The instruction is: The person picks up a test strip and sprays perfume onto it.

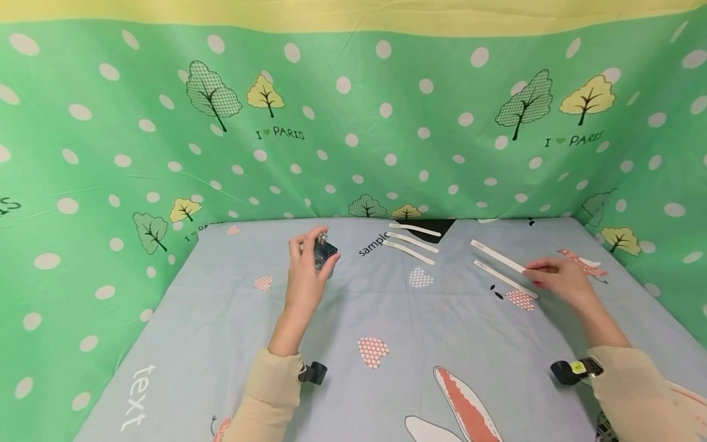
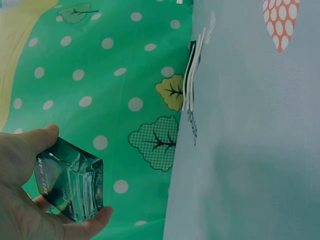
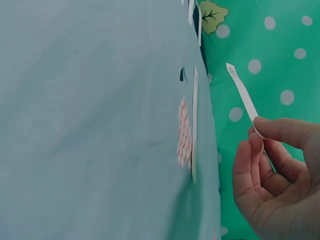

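Note:
In the head view my left hand (image 1: 302, 270) grips a dark, clear-glass perfume bottle (image 1: 326, 252) above the table's left-middle part. The left wrist view shows the bottle (image 2: 70, 180) between thumb and fingers, with pale lettering on one face. My right hand (image 1: 560, 281) pinches one end of a white paper test strip (image 1: 497, 256); its far end points left toward the bottle and bears small writing. In the right wrist view this strip (image 3: 243, 95) is raised off the cloth. A second strip (image 1: 505, 279) lies below it, near the right hand.
Three more white paper strips (image 1: 411, 242) lie side by side at the back middle, partly over a black printed patch. A blue-grey patterned cloth (image 1: 331, 393) covers the table. Green dotted fabric (image 1: 353, 123) hangs behind and at the sides.

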`<state>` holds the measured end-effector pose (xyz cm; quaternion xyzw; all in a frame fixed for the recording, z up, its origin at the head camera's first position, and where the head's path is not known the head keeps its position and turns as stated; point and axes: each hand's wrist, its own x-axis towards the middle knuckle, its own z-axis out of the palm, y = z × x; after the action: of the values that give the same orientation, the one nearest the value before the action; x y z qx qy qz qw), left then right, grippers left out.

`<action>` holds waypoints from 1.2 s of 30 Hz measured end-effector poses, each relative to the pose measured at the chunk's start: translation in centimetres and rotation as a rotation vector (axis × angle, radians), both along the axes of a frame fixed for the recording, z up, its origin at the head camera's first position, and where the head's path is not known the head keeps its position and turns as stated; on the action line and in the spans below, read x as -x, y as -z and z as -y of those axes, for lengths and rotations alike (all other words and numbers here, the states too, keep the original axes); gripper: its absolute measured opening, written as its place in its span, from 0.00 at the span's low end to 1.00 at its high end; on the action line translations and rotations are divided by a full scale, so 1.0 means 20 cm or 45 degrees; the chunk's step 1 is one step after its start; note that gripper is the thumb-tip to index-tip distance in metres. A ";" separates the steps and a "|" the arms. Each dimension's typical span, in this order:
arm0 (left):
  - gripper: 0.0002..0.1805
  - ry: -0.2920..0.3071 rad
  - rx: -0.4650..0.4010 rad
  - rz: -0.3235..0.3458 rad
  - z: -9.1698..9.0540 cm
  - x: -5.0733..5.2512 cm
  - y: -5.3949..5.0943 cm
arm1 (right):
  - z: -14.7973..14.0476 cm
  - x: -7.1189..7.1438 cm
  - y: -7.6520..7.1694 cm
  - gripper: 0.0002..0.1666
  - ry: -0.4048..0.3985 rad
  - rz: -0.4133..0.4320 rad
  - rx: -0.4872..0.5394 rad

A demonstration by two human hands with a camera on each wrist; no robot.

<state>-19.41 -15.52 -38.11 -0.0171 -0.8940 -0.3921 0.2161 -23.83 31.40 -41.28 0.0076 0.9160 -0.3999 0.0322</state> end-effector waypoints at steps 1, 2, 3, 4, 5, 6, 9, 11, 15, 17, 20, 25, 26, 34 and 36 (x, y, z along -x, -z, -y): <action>0.29 0.000 -0.001 0.000 0.00 0.00 0.00 | 0.01 0.00 -0.01 0.29 -0.010 -0.004 0.011; 0.29 -0.002 0.000 0.003 0.00 0.00 0.00 | 0.02 0.00 -0.02 0.29 -0.019 -0.010 0.019; 0.29 -0.003 -0.001 0.007 0.00 0.00 0.00 | 0.03 0.00 -0.02 0.29 -0.028 -0.015 0.026; 0.29 -0.003 -0.002 0.011 -0.01 0.00 0.00 | 0.04 0.01 -0.03 0.29 -0.033 -0.017 0.028; 0.29 -0.004 -0.004 0.016 -0.01 0.00 -0.01 | 0.05 0.01 -0.04 0.29 -0.036 -0.017 0.036; 0.29 -0.003 -0.006 0.021 -0.01 0.01 -0.01 | 0.06 0.01 -0.04 0.29 -0.036 -0.016 0.045; 0.29 -0.002 -0.011 0.025 -0.02 0.01 -0.01 | 0.11 0.02 -0.06 0.29 -0.027 -0.004 0.067; 0.29 0.001 -0.015 0.023 -0.02 0.01 -0.01 | 0.14 0.02 -0.07 0.28 -0.029 0.003 0.088; 0.29 0.005 -0.012 0.023 -0.02 0.01 -0.02 | 0.22 0.04 -0.10 0.26 -0.058 -0.006 0.097; 0.29 0.004 -0.010 0.026 -0.03 0.00 -0.02 | 0.26 0.04 -0.11 0.25 -0.075 -0.017 0.099; 0.29 0.006 -0.004 0.022 -0.03 0.00 -0.02 | 0.32 0.05 -0.11 0.24 -0.090 -0.030 0.123; 0.30 0.015 0.007 0.014 -0.03 -0.01 -0.01 | 0.40 0.06 -0.12 0.21 -0.107 -0.041 0.179; 0.29 0.015 0.006 0.016 -0.03 -0.01 -0.01 | 0.42 0.06 -0.12 0.21 -0.111 -0.038 0.184; 0.29 0.015 -0.003 0.020 -0.03 0.00 -0.02 | 0.53 0.08 -0.17 0.20 -0.163 -0.038 0.228; 0.30 0.022 0.000 0.022 -0.04 0.00 -0.03 | 0.55 0.09 -0.18 0.20 -0.171 -0.035 0.247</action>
<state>-19.43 -14.73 -37.58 -0.0216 -0.8957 -0.3940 0.2051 -25.58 20.45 -37.58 -0.0623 0.8717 -0.4837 0.0470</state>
